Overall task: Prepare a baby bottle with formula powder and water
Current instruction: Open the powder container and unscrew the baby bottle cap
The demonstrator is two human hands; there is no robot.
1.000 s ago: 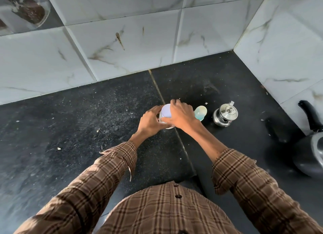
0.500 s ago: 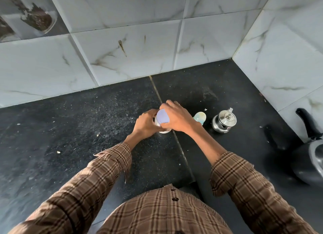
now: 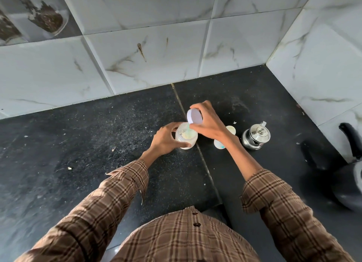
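A small clear plastic jar [image 3: 186, 137] with pale powder inside stands on the black counter [image 3: 98, 154], its mouth uncovered. My left hand [image 3: 166, 140] grips its side. My right hand [image 3: 207, 122] holds the jar's white round lid [image 3: 194, 117] tilted just above and behind the mouth. A baby bottle [image 3: 221, 144] stands right of the jar, mostly hidden behind my right wrist. A small steel kettle [image 3: 256, 136] with a lid and spout stands further right.
White marble tiles form the back wall [image 3: 156, 52] and the right wall [image 3: 323, 56], meeting in a corner. A dark pan [image 3: 350, 179] with a black handle sits at the right edge. Crumbs and powder specks lie on the counter.
The lid has come off the jar: my right hand has lifted it up and tilted it away. My left hand keeps its grip on the jar. The camera has tipped down slightly.
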